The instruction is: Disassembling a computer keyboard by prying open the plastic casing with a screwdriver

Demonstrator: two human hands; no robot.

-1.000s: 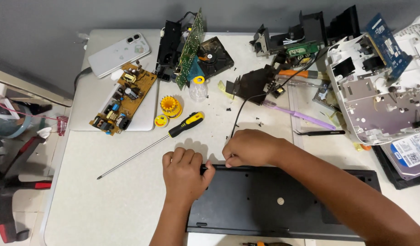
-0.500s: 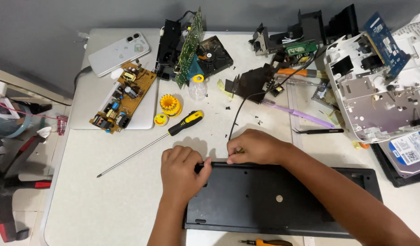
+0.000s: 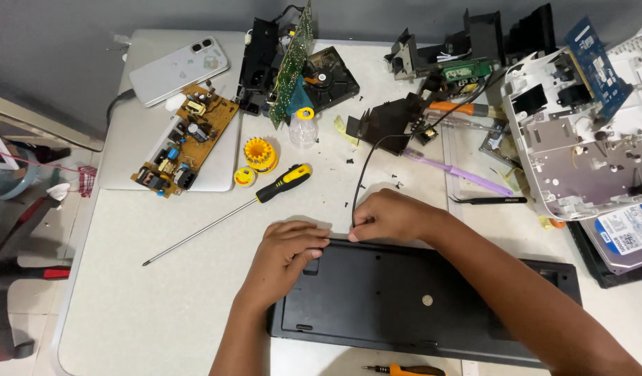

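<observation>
Near front edge: keyboard (image 3: pixel 418 306), black, face down on the white surface (image 3: pixel 160 292), its underside up.
Left hand: left hand (image 3: pixel 282 254) lies on the keyboard's upper left corner, fingers bent, tips pressing at the rear edge; its grip is clenched on that edge, holding nothing loose.
Right hand: right hand (image 3: pixel 387 216) sits just beside the left, at the keyboard's rear edge, forearm crossing over the keyboard; its grip pinches the cable (image 3: pixel 362 174) where the cable meets the keyboard.
Cable: thin and black, runs up from the pinch in a curve to a black part (image 3: pixel 387 125) farther back.
Screwdriver: screwdriver (image 3: pixel 227 212), long shaft, yellow and black handle, lies slantwise to the left of the hands, apart from them.
Left side: laptop (image 3: pixel 216 167), pale, closed, with a brown board (image 3: pixel 185 143) lying on it; a phone (image 3: pixel 179 69) behind, back up.
Middle back: green board (image 3: pixel 293 63) standing on edge, a drive (image 3: pixel 328 76) beside it, a yellow reel (image 3: pixel 260 153) near the screwdriver handle.
Right side: white casing (image 3: pixel 578 146), opened, with a blue board (image 3: pixel 596 66) leaning on it; tweezers (image 3: pixel 488 200) and a purple tool (image 3: pixel 460 170) lie between casing and right hand.
Bottom edge: small orange driver (image 3: pixel 404 370), just below the keyboard.
</observation>
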